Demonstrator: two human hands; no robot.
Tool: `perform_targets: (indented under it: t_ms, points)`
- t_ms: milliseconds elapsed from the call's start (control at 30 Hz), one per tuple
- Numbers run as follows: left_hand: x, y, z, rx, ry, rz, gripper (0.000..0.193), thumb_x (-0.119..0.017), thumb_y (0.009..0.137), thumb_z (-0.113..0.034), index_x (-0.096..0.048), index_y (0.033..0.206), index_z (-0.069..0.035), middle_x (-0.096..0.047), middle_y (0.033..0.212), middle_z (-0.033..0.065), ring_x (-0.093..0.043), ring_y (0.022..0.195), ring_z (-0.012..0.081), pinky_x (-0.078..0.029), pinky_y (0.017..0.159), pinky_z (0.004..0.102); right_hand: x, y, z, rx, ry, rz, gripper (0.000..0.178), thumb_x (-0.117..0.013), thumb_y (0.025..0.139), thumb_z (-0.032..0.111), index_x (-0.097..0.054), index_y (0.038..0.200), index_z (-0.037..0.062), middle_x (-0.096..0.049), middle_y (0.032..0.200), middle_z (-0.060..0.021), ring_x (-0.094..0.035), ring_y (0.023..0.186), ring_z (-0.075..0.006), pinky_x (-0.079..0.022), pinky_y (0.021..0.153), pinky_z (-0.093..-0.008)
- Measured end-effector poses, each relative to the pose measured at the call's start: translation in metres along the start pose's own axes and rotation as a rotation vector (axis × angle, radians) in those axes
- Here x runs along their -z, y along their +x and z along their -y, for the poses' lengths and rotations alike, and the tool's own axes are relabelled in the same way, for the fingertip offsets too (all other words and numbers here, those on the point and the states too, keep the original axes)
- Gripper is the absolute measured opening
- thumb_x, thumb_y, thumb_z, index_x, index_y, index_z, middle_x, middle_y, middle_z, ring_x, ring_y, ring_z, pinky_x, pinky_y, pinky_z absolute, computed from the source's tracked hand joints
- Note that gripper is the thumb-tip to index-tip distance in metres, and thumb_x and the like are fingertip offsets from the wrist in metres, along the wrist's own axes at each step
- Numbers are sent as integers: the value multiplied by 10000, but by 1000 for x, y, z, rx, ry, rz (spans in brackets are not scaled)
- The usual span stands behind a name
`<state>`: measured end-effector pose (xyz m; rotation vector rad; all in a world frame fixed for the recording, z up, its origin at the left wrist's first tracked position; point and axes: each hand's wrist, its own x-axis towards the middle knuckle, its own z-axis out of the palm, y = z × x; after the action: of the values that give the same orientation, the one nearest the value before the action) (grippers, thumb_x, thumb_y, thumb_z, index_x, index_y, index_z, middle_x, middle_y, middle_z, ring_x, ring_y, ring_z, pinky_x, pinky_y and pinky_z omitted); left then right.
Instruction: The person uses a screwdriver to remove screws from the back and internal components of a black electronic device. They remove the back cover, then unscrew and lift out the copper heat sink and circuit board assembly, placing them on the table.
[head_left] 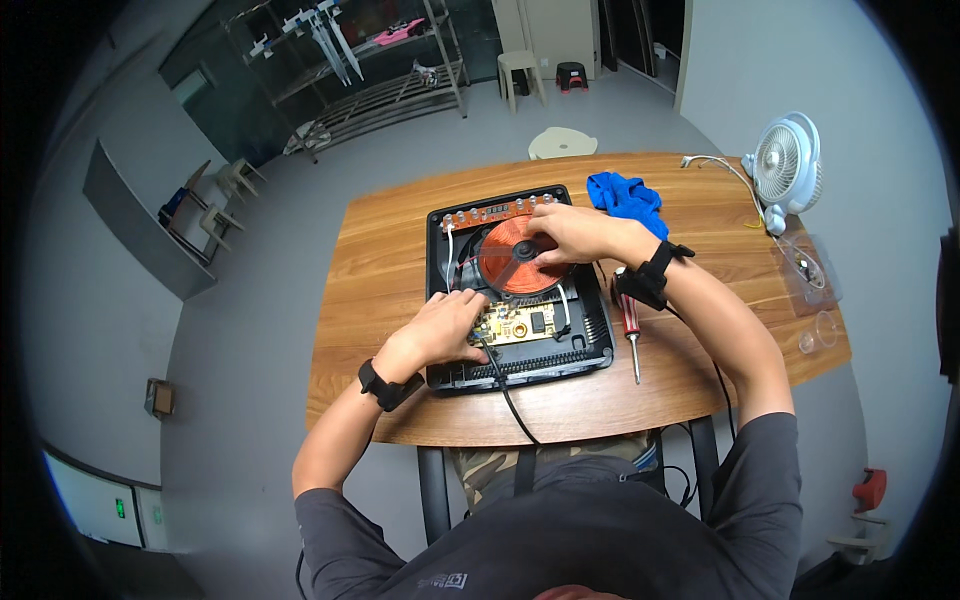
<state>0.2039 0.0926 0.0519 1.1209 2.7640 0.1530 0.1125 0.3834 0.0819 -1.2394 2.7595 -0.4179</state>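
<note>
Copper-coloured coil partly under right hand; circuit board beside left hand.

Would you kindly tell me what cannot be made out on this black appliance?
Head view:
Upper right part of the round orange coil: hidden by the right hand.
Part of the black rectangular housing's left rim: beneath the left hand.
Yellow rectangular circuit board: its parts too small to identify.

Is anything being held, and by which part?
Grips unclear: right hand at right part of the orange coil; left hand at left end of the circuit board.
</note>
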Motion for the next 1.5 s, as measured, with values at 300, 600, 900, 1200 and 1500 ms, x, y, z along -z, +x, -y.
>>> perform_targets:
  t_ms: [300,600,900,1200,1500]
  points:
    - [0,13,-2,-6,-61,-8,691,-907,697,-190,-563,1268,-8,-621,1200,171,-624,1159,377,-528,981,459,-25,0,-64,-203,-26,-182,522,-686,943,389,-641,1282,-6,-651,1278,-237,-613,1206,-398,-501,1013,-472]
    - [10,6,-10,34,-155,-48,685,-857,710,-117,-509,1295,-37,-671,1152,233,-650,1104,420,-546,931,484,-29,29,-69,-373,238,-92,361,-679,955,288,-737,1134,-20,-748,977,-227,-714,909,-334,-555,854,-409]
    - [16,2,-8,66,-206,-53,642,-835,697,-125,-506,1243,-48,-690,1046,237,-675,971,433,-552,822,484,-13,20,-71,-641,802,0,294,-655,1017,275,-752,1100,10,-658,829,-14,-607,706,-107,-521,593,-266]
    - [20,-1,-11,69,-249,-75,611,-847,683,-99,-513,1190,-37,-695,972,230,-684,905,421,-554,782,467,-3,7,-58,-522,1060,-16,294,-522,1091,235,-655,1077,-27,-689,937,-62,-686,774,-120,-610,664,-291]
    - [28,-12,-10,-6,-328,-161,578,-861,699,-104,-485,1133,-33,-672,864,227,-684,843,422,-539,746,475,11,-7,-65,-409,1185,-71,316,-533,1091,260,-644,1134,-32,-698,1007,-58,-702,786,-110,-633,697,-253]
